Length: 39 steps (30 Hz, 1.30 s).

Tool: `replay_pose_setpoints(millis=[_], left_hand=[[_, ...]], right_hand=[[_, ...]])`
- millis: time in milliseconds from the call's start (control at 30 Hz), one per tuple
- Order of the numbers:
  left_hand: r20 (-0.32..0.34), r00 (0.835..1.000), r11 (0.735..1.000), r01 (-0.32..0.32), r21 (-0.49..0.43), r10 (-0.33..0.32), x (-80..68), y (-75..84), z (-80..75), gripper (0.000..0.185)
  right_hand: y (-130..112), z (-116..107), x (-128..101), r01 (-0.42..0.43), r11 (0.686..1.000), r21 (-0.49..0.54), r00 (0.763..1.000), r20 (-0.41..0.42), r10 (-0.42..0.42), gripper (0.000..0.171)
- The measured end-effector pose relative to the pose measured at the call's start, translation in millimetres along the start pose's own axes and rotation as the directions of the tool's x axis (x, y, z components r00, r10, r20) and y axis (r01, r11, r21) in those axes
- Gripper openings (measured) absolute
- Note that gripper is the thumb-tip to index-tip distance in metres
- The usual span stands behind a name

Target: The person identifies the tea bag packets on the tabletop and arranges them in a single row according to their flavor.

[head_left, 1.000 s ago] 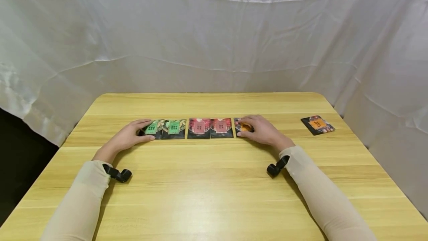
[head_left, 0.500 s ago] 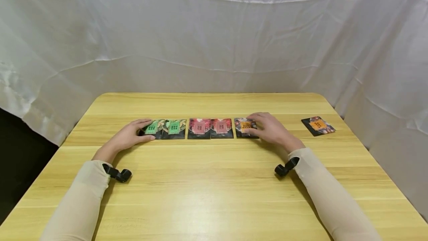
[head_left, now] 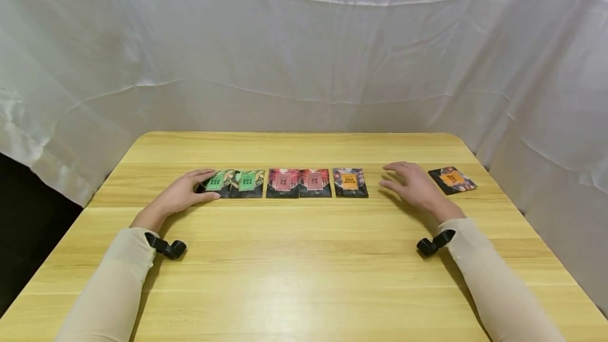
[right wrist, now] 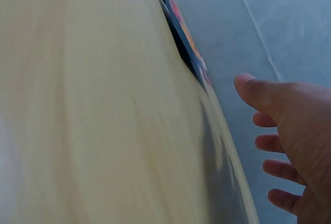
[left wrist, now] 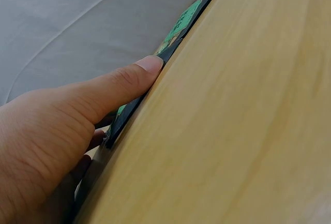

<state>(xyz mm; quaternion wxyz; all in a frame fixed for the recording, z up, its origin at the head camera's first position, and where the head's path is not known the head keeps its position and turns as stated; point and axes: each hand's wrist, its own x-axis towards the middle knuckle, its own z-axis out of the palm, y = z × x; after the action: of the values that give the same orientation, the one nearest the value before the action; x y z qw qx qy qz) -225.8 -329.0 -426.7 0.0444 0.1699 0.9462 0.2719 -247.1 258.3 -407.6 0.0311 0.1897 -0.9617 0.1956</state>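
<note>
Light wooden table, rounded far corners, planks ran left to right. Six flat packets lay on it in one line near the far half. Two green packets touched side by side at the left, two red packets touched just right of them, then an orange packet a small gap further right. A second orange packet lay well apart near the right edge, turned askew.
</note>
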Motion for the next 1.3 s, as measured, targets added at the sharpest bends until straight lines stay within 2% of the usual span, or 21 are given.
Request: replay_pose_setpoints(millis=[167,433,633,967,1167,1300], left_hand=[[-0.005,1.000,1.000,0.003,-0.003,-0.003,0.7,0.3,-2.2,0.083],[-0.013,1.000,1.000,0.001,-0.007,-0.001,0.5,1.2,-3.6,0.082],[-0.014,1.000,1.000,0.003,-0.003,-0.003,0.9,0.1,-3.9,0.083],[-0.002,1.000,1.000,0.003,0.005,-0.003,0.0,0.6,-2.6,0.084],[-0.001,1.000,1.000,-0.007,0.004,0.007,-0.3,1.3,-0.3,0.083],[-0.003,1.000,1.000,-0.007,0.001,0.007,-0.2,-0.3,1.3,0.083]], right_hand=[[21,-16,-12,-0.067,0.998,0.012,0.998,-0.005,0.067,0.069],[59,-34,-27,-0.064,0.996,-0.067,0.995,-0.077,0.059,0.069],[81,-42,-33,-0.111,0.993,-0.050,0.990,-0.089,0.106,0.077],[104,-47,-41,-0.158,0.984,0.077,0.982,-0.095,0.165,0.078],[115,-43,-46,-0.156,0.987,0.034,0.971,-0.177,0.159,0.069],[119,-40,-47,-0.172,0.985,0.014,0.964,-0.203,0.171,0.068]])
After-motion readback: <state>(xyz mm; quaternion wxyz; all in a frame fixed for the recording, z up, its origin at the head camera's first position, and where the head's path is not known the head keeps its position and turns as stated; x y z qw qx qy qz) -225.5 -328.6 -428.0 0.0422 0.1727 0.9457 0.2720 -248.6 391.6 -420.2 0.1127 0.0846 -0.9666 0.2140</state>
